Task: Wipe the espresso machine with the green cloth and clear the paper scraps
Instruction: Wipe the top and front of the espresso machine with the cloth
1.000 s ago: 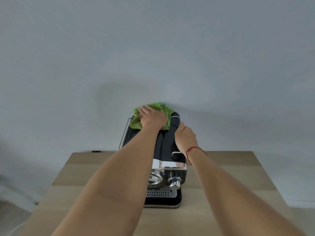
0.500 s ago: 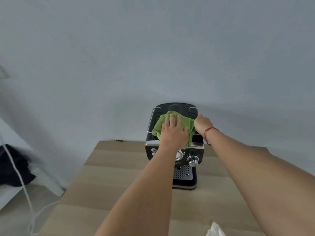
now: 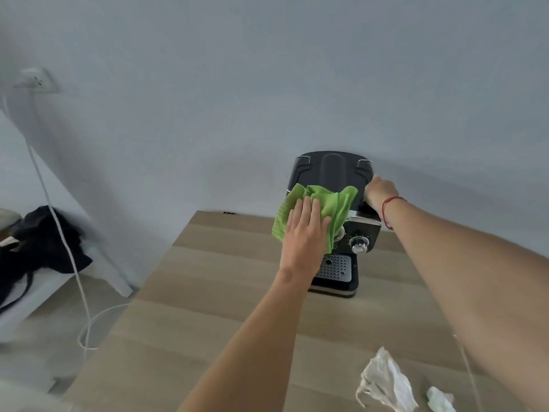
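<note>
One espresso machine (image 3: 332,209) stands at the tabletop's (image 3: 225,316) far edge. Left hand (image 3: 306,236) lies flat, fingers extended, pressing one green cloth (image 3: 326,203) against its upper front. Right hand (image 3: 380,193) has its grip closed on the machine's right side. Two paper scraps (image 3: 386,382) (image 3: 439,399) lie on the near right of the tabletop.

1. No word, brand, number or sign can be read anywhere in the view.
2. The espresso machine (image 3: 347,233), far on the table, has small marks ringing its front knob (image 3: 359,244), but they are too small and blurred to make out.
</note>
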`<state>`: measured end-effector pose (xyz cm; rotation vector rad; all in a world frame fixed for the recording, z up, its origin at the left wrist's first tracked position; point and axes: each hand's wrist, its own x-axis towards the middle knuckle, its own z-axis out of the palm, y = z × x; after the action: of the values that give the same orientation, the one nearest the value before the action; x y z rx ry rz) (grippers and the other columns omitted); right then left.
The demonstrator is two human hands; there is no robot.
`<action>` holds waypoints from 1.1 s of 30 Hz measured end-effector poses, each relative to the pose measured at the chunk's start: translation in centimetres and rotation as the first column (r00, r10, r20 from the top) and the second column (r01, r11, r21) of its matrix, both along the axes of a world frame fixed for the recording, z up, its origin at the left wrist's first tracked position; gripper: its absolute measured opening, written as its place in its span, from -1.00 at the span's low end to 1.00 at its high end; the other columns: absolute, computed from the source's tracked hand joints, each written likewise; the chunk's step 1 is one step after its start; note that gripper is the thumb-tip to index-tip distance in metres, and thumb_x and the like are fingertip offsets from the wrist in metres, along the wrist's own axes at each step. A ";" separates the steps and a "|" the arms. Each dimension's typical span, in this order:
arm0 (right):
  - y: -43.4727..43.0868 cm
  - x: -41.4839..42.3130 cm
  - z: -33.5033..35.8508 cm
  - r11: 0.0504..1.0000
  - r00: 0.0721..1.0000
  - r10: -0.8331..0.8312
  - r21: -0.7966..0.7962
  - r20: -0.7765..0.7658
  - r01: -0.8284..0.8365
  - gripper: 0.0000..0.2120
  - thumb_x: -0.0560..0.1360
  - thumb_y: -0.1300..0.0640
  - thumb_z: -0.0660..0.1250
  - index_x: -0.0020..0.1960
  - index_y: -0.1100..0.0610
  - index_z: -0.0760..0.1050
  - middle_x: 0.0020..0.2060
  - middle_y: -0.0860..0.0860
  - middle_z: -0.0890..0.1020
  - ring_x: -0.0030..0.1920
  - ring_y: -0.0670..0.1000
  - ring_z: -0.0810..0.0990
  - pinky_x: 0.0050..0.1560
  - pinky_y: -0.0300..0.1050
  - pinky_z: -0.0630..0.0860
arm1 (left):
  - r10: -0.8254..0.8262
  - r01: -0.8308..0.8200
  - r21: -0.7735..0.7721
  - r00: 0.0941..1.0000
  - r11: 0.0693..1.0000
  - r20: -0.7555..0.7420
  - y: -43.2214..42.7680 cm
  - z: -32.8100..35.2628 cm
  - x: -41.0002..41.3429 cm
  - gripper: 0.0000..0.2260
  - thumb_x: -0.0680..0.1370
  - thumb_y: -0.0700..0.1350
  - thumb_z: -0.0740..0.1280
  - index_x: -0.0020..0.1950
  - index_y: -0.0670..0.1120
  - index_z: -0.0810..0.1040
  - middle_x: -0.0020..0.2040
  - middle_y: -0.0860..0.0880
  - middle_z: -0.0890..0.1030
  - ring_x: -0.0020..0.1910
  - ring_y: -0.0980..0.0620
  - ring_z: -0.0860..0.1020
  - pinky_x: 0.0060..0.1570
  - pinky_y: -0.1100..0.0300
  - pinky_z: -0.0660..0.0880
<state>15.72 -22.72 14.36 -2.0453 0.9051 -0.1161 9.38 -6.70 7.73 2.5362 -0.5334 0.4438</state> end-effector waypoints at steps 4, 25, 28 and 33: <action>-0.2 0.0 -0.3 0.998 0.999 0.041 -0.048 -0.012 -0.041 -0.58 0.65 0.24 -0.07 0.48 0.27 0.20 0.38 0.29 0.37 0.39 0.28 0.35 0.38 0.06 0.30 | 0.123 -0.123 -0.070 0.992 0.990 -0.014 -0.8 -0.4 -0.5 -0.27 0.61 0.13 -0.32 0.46 -0.35 0.29 0.46 -0.34 0.31 0.48 -0.29 0.24 0.45 -0.09 0.19; -0.7 0.5 -1.3 0.997 0.997 0.054 -0.050 0.050 -0.052 -0.61 0.65 0.20 -0.06 0.39 0.31 0.33 0.32 0.28 0.45 0.34 0.26 0.41 0.34 0.05 0.35 | 0.111 -0.099 -0.317 0.994 0.943 0.021 0.8 -1.0 1.9 -0.65 0.64 -0.07 0.08 0.17 -0.23 0.55 0.28 -0.10 0.56 0.30 -0.07 0.49 0.31 0.02 0.43; -0.7 0.4 -1.3 0.997 0.998 0.051 -0.052 0.044 -0.048 -0.60 0.65 0.21 -0.07 0.39 0.30 0.33 0.32 0.29 0.44 0.35 0.26 0.41 0.33 0.04 0.34 | 0.129 -0.090 -0.262 0.982 0.961 0.137 0.2 -1.1 0.9 -0.58 0.63 -0.03 0.05 0.10 -0.25 0.62 0.29 -0.16 0.57 0.40 -0.12 0.44 0.38 -0.02 0.38; -0.8 0.3 -1.3 0.999 0.996 0.054 -0.003 0.073 -0.054 -0.56 0.66 0.12 -0.08 0.36 0.35 0.36 0.34 0.32 0.42 0.36 0.26 0.40 0.33 0.01 0.31 | -0.064 0.142 -0.228 0.945 0.963 0.319 -1.0 -0.3 1.0 -0.73 0.64 -0.15 0.17 -0.02 -0.25 0.62 0.11 -0.15 0.66 0.20 -0.13 0.58 0.22 0.07 0.51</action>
<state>15.97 -23.52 13.10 -2.0514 0.8042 -0.1610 10.39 -7.67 7.48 2.1976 -0.6766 0.8241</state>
